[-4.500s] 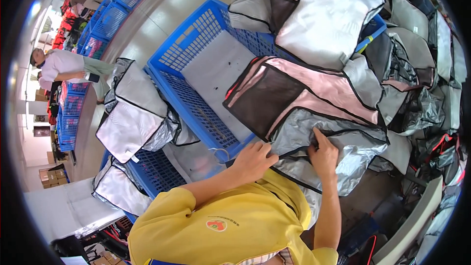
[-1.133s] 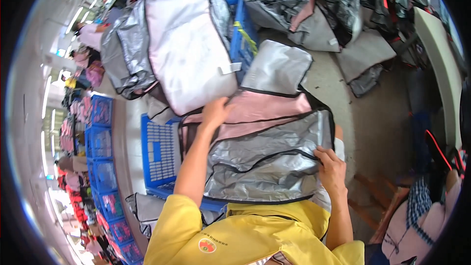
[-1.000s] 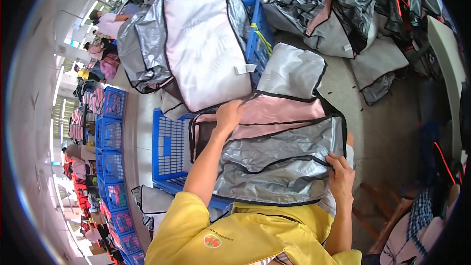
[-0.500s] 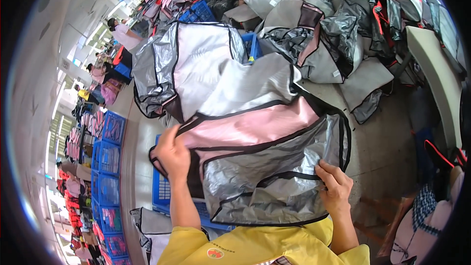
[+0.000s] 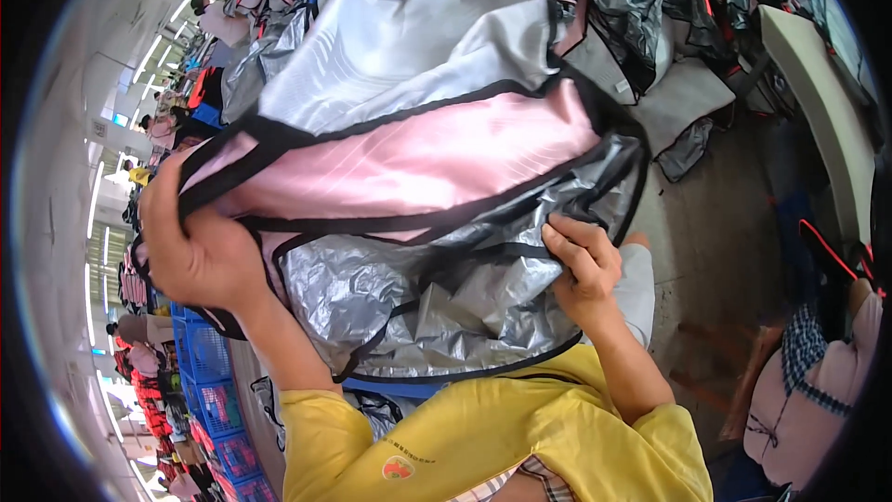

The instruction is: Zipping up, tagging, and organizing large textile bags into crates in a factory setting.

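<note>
A large pink and silver foil-lined bag (image 5: 400,163) with black edging spreads in front of my chest, lifted and partly unfolded. My left hand (image 5: 200,256) is closed round its left edge, fingers hooked behind the black binding. On the right, my right hand (image 5: 585,265) pinches the crinkled silver foil near a black seam. A pale silver-white panel of the bag rises at the far side, with its upper edge blurred by motion. The underside of the bag is hidden.
A heap of grey and silver bags (image 5: 688,98) lies at the back right. Blue crates (image 5: 203,350) stand stacked on the left. A pale curved surface (image 5: 822,130) runs along the right. Another person (image 5: 808,390) is close at lower right; others are far left.
The bag has come up and closer to me. My left hand has swung left, stretching the pink side out, and my right hand has shifted slightly up and left, still gripping the foil.
</note>
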Available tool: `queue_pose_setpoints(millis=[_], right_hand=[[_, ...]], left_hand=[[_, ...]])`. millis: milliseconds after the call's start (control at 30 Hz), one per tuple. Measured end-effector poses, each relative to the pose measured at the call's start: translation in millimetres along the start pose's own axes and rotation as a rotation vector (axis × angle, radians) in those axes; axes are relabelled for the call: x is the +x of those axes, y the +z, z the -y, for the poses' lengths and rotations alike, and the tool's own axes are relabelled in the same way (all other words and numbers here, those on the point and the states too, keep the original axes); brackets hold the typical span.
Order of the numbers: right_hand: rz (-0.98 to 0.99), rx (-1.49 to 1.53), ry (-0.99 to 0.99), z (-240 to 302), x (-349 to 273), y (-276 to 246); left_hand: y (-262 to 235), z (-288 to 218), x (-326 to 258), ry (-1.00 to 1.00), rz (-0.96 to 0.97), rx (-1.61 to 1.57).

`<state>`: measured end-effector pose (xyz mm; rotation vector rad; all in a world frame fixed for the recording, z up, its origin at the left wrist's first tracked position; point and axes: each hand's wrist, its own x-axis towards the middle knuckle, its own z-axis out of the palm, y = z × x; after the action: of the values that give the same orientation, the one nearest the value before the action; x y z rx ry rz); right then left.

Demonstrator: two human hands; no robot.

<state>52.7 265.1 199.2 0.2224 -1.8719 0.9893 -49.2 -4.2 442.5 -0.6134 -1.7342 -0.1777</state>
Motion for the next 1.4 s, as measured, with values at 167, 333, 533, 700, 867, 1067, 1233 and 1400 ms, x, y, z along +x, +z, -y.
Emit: queue_pose_setpoints(millis=[167, 333, 533, 700, 867, 1067, 1233, 1400], right_hand=[[0.088, -0.048, 0.081, -36.1, -36.8, 2.1], [0.611, -0.168, 0.458, -72.5, -113.4, 3.1], [0.556, 0.017, 0.912, -72.2, -73.9, -12.2], [0.359, -0.032, 0.898, -55.4, -5.9, 18.0], [0.11, -0.006, 0.837, -56.8, 52.1, 32.5], [0.163, -0.174, 0.862, -102.3, 48.4, 32.4], [0.197, 0.336, 0.971, -108.5, 45.3, 30.3], [0.166, 0.465, 0.972, -106.3, 34.3, 26.8]], left_hand=[[-25.8, -19.1, -49.4, 0.153, 0.128, -0.003], [-14.6, -13.6, -215.7, -0.19, 0.661, -0.048], [-21.9, -25.3, -307.7, -0.347, 0.77, -0.106], [-25.7, -33.4, -297.6, -0.389, 0.811, -0.207], [-40.9, -35.3, -302.2, -0.346, 0.855, -0.199], [-39.1, -40.0, -297.2, -0.354, 0.869, -0.263], [-37.6, -35.1, -301.1, -0.341, 0.874, -0.281], [-41.5, -34.7, -296.8, -0.37, 0.912, -0.262]])
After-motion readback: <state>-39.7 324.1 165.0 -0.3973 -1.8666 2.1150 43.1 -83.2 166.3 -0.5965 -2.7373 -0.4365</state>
